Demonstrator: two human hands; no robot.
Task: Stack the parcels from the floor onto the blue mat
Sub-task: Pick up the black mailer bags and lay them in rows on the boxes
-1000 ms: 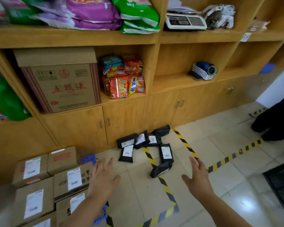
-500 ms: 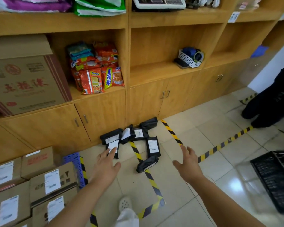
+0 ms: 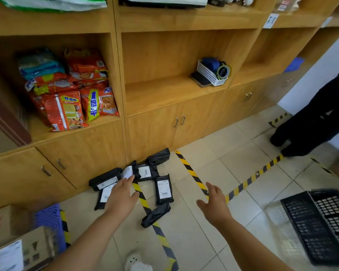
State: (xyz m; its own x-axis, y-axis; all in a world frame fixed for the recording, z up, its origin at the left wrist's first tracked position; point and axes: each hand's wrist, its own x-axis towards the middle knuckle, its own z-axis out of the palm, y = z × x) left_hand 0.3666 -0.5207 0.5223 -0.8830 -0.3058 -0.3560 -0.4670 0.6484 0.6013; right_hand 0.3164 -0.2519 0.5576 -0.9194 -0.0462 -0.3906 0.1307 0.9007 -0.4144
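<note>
Fingers [image 3: 128,180] of my left hand [image 3: 120,198] spread, empty, over the black parcels [image 3: 163,189] on the floor by the cabinet; right hand [image 3: 213,204] likewise open, holding nothing, over bare tile; striped tape [image 3: 192,173] runs between parcels and right hand; black crate [image 3: 321,225] at right, contents not discernible; white basket [image 3: 209,74] on shelf holds a tape roll; blue mat [image 3: 49,222] at left, beside cardboard boxes [image 3: 22,249].

Roughly seven black parcels [image 3: 163,189]; two hands [image 3: 120,196]; two crates [image 3: 319,222].
</note>
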